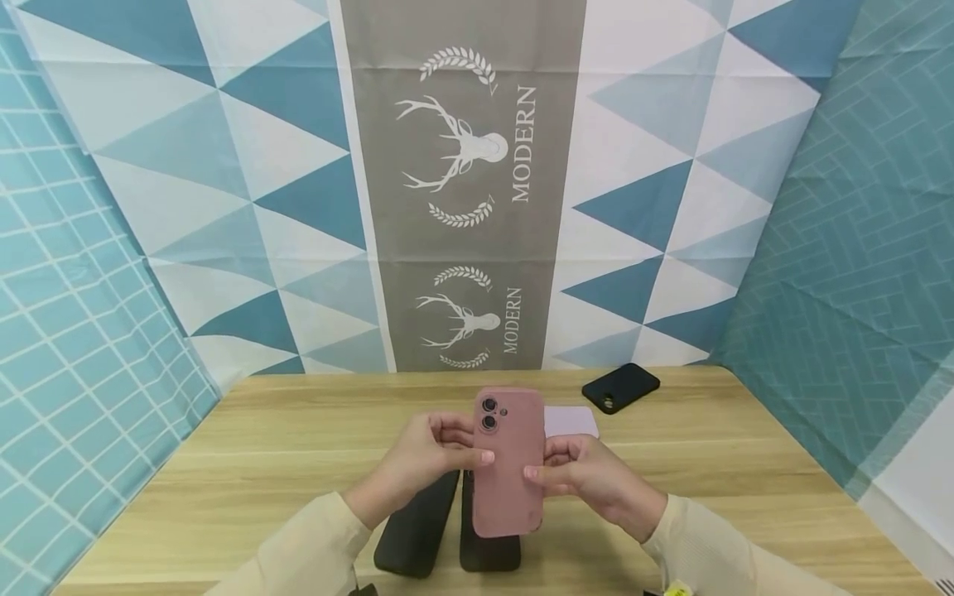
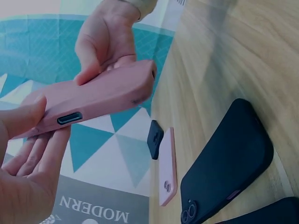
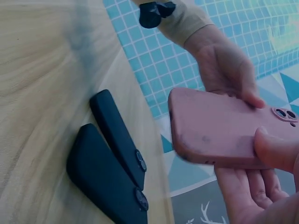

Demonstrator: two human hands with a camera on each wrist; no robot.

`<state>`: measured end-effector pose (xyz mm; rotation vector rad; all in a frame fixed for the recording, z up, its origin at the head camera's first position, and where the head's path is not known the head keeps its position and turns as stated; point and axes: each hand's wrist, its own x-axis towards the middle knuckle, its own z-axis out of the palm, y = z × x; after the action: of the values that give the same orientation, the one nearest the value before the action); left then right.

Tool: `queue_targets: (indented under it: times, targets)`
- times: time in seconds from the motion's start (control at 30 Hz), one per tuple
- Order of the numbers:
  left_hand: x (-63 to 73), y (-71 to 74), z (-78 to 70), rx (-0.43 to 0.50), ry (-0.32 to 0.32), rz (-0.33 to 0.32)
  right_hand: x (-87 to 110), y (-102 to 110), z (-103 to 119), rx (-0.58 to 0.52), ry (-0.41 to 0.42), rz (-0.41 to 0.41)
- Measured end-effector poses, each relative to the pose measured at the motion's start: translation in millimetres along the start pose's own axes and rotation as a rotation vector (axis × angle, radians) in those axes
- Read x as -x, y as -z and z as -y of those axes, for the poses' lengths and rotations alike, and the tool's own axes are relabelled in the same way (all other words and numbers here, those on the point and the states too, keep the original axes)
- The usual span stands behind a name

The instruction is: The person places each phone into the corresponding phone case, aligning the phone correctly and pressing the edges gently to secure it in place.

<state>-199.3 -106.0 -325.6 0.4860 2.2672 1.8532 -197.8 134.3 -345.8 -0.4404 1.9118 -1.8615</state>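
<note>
A phone in a dusty-pink case point(image 1: 508, 488) is held up above the table, its back with two camera lenses facing me. My left hand point(image 1: 425, 459) grips its left edge, thumb on the back and fingers behind. On the opposite edge my right hand point(image 1: 592, 480) pinches it the same way. A dark slot shows in the case's edge in the left wrist view, and dark smudges mark one corner. Below lie a black-cased phone point(image 1: 417, 534) and another black-cased phone point(image 1: 489, 553), partly hidden by the pink one.
Behind the right hand, a pale lilac-pink phone point(image 1: 570, 420) lies partly covered on the wooden table point(image 1: 298, 414). Farther back is a black phone case point(image 1: 621, 389) with a camera cut-out. Patterned cloth walls point(image 1: 462, 248) enclose the table's back and sides.
</note>
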Motion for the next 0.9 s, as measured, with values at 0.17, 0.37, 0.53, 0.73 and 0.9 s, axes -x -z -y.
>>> queue_targets:
  times: [0.17,0.37,0.53,0.73,0.9]
  targets:
    - [-2.5,1.1,-0.8,-0.019,0.017,-0.085,-1.9,1,-1,-0.015,0.027,0.001]
    - [-1.3,-0.9,3.7,-0.039,0.039,-0.129,-2.8,1,4,-0.002,0.064,-0.053]
    - [0.6,-0.8,8.7,0.001,0.033,-0.089,-3.5,1,9,0.046,0.085,-0.108]
    - [0.6,-0.4,12.7,0.011,0.006,-0.008,-3.6,-1,8,0.099,0.129,-0.150]
    - [1.0,0.0,13.5,-0.004,-0.003,0.010,-1.8,-3,7,0.057,0.138,-0.144]
